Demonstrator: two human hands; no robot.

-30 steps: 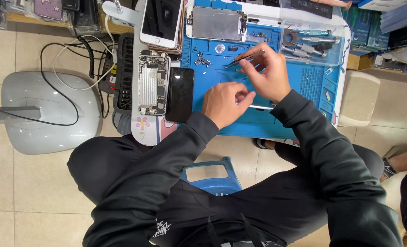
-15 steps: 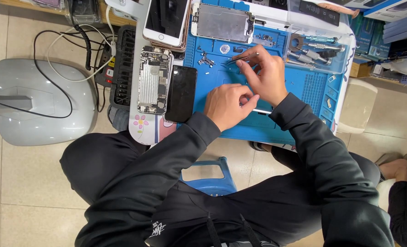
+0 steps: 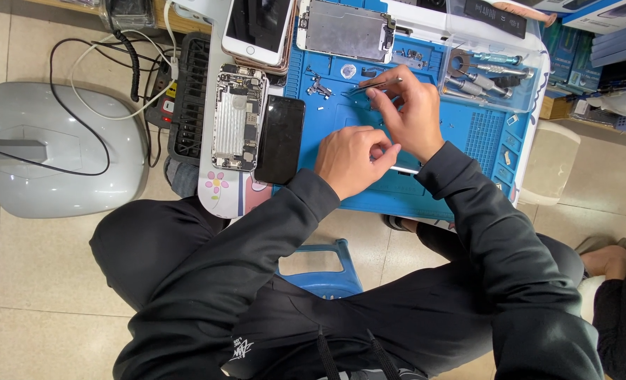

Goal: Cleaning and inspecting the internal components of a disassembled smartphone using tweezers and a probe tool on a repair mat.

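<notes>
Right grip [image 3: 415, 116] closed on a pair of slim tweezers [image 3: 380, 83], thumb and forefinger pinching the shanks, tips aimed left over the upper part of the blue mat [image 3: 468, 141]. Left grip [image 3: 351, 158] curled shut, knuckles up, fingertips pressed against the heel of the right hand; whether anything small sits inside, impossible to tell. Thin white stick [image 3: 406, 169] peeking out just beneath both hands, flat on the mat.

Judging by the layout, well into a teardown: opened phone body [image 3: 237, 119] lying face up with its insides bare, left of the mat; dark screen panel [image 3: 280, 139] already off and laid just beside it. Metal-backed display panel [image 3: 346, 29] set at the top of the worktop, next to a white-fronted phone [image 3: 256, 28]. Small bracket [image 3: 320, 88] and a scatter of tiny parts loose on the mat near the tweezer tips. Nothing refitted yet, by the look of it.

Both forearms in black sleeves reaching forward from a seated crouch, converging over the mat's middle; right wrist cocked upward, left wrist low and tucked close. Clear tray of screwdrivers [image 3: 492, 74] to the right, untouched.
</notes>
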